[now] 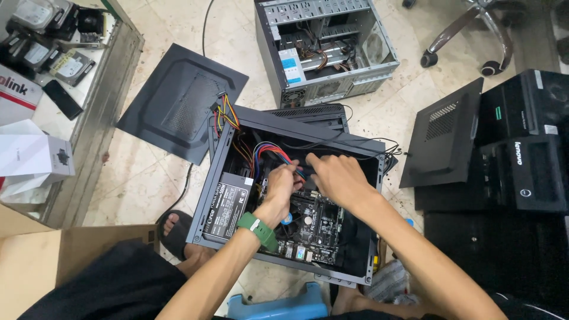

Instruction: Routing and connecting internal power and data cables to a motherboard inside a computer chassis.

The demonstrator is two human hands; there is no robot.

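Note:
An open black computer case (220, 178) lies on its side on the floor between my feet. Inside it sit a motherboard (314, 228), a grey power supply (229, 204) at the left, and a bundle of coloured cables (269, 153). My left hand (281, 189), with a green watch on the wrist, grips some of those cables over the board. My right hand (335, 178) reaches in beside it, fingers curled on the cables near the case's far wall. What the fingertips hold is partly hidden.
A detached black side panel (178, 101) lies at the upper left, another panel (444, 133) leans at the right. A second open grey case (326, 50) stands beyond. Black tower cases (521, 154) are at the right, a shelf with hard drives (47, 35) at the left, a cardboard box (35, 266) and a blue stool (278, 308) near me.

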